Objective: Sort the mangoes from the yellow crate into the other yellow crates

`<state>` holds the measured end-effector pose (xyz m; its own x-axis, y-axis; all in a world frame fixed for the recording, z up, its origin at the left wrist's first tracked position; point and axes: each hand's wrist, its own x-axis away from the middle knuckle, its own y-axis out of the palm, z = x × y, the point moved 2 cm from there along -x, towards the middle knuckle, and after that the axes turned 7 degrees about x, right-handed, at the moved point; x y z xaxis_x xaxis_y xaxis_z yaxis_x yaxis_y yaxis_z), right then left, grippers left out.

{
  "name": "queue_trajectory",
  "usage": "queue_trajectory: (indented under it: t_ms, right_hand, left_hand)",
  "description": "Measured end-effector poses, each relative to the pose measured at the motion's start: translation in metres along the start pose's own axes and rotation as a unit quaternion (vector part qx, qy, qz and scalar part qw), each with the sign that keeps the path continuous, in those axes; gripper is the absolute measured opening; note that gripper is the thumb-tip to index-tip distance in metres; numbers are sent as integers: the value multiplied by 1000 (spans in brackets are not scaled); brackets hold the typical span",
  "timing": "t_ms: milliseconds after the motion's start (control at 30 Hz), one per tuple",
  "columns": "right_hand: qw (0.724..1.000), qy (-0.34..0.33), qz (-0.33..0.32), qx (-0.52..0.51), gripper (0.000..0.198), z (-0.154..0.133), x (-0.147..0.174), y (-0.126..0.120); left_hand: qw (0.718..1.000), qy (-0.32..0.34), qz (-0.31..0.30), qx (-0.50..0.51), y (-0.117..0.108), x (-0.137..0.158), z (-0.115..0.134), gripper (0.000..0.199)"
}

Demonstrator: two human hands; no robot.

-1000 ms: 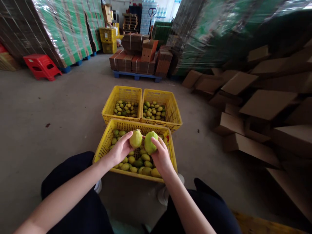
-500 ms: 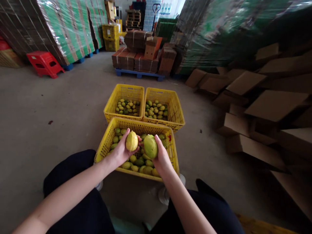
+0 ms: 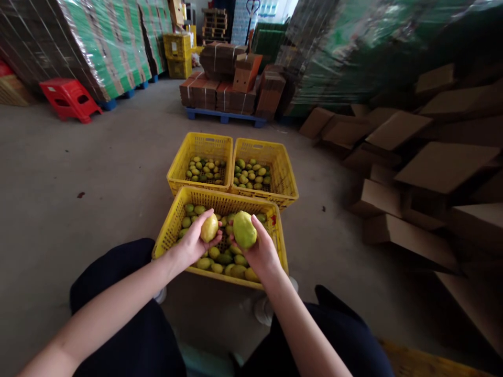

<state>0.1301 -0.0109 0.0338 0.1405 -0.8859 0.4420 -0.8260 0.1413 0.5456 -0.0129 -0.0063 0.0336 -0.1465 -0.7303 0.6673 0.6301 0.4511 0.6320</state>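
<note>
My left hand (image 3: pixel 195 238) is closed around a yellow lemon (image 3: pixel 209 229), thumb along its upper side. In my right hand (image 3: pixel 264 248) rests a larger yellow-green lemon (image 3: pixel 244 230), with the thumb against its right side. Both hands are above the near yellow crate (image 3: pixel 283 254), the two fruits a short gap apart. Inside that crate lie several green and yellow lemons (image 3: pixel 225 259), partly hidden by my hands.
Two more yellow crates, a left one (image 3: pixel 173 170) and a right one (image 3: pixel 290 175), adjoin the near crate's far side, each holding lemons. Flattened cartons on a blue pallet (image 3: pixel 225 119) stand beyond. Cardboard boxes (image 3: pixel 411 241) are piled at right; a red stool (image 3: pixel 69 98) stands at left.
Both lemons have turned a little in my hands. The right-hand fruit is slightly higher, and the left-hand one has shifted slightly left. Both hands still hold them.
</note>
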Motion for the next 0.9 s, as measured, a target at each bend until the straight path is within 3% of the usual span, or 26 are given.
queue_trajectory:
  t_ms: [167, 400, 633, 767, 900]
  right_hand:
    - [999, -39, 14, 4, 30, 0, 2, -2]
    - [992, -41, 120, 15, 30, 10, -10, -16]
    - [993, -30, 109, 39, 37, 11, -12, -14]
    - [997, -30, 66, 26, 35, 6, -2, -4]
    - [995, -47, 86, 28, 32, 3, 2, -3]
  left_hand:
    - [999, 18, -2, 46, -7, 0, 0, 19]
    - [997, 10, -14, 73, -6, -5, 1, 25]
    - [994, -14, -33, 100, 1, -2, -1, 25]
    - [997, 16, 6, 75, 3, 4, 3, 22]
    - [999, -1, -1, 53, 3, 4, 0, 27]
